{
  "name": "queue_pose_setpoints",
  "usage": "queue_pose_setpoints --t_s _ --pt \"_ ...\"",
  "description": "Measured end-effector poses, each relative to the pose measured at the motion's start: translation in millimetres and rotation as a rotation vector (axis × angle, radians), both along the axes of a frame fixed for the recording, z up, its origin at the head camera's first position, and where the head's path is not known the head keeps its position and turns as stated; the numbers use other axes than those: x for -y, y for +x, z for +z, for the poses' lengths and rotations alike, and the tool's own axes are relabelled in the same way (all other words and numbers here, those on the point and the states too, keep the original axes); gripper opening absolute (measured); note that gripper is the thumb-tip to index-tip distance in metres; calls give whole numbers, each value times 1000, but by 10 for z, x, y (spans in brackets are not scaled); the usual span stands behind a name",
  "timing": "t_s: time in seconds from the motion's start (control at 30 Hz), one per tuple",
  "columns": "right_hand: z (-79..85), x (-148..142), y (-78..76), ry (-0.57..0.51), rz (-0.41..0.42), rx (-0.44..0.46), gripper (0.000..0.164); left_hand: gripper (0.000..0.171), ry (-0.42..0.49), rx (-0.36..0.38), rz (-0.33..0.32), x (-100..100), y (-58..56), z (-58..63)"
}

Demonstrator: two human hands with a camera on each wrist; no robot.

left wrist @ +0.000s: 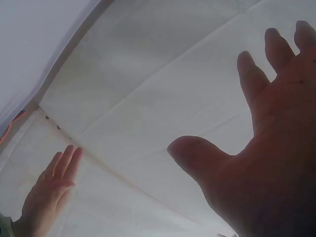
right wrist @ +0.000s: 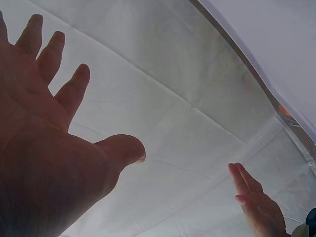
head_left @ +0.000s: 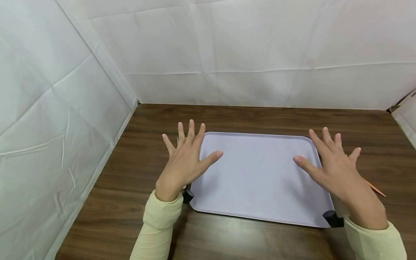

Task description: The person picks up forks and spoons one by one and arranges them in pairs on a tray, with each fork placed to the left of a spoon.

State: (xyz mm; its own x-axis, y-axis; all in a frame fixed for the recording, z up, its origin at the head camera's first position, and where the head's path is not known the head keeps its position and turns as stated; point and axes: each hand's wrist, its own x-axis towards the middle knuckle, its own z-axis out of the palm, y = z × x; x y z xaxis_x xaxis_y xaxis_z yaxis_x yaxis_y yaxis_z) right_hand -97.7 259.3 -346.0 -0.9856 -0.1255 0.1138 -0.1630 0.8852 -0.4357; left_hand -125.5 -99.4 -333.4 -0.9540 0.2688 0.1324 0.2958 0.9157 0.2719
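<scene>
Spreading wide and empty, left hand point(head_left: 184, 160) and right hand point(head_left: 337, 170) hover apart over tray point(head_left: 256, 177) edges.

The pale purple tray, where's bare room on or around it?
The tray is bare in the middle, between left grip and right grip. The wood-grain table is bare between tray and far white sheet. It's crowded right of the tray, by the orange pointed object.
</scene>
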Motion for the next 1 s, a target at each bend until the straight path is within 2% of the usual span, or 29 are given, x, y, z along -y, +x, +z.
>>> queue_pose_setpoints --t_s 0.47,0.73,0.87,1.0 --pt "-8 -2 -3 1 -10 -7 86 89 -25 -25 3 21 -12 -17" --pt "-22 -57 9 -23 -18 51 88 90 29 51 30 83 -44 -42" --pt "-36 -60 3 -39 -16 68 88 90 63 70 52 137 -65 -43" --pt "-44 -62 2 -44 -13 86 88 89 69 81 47 170 -87 -45"
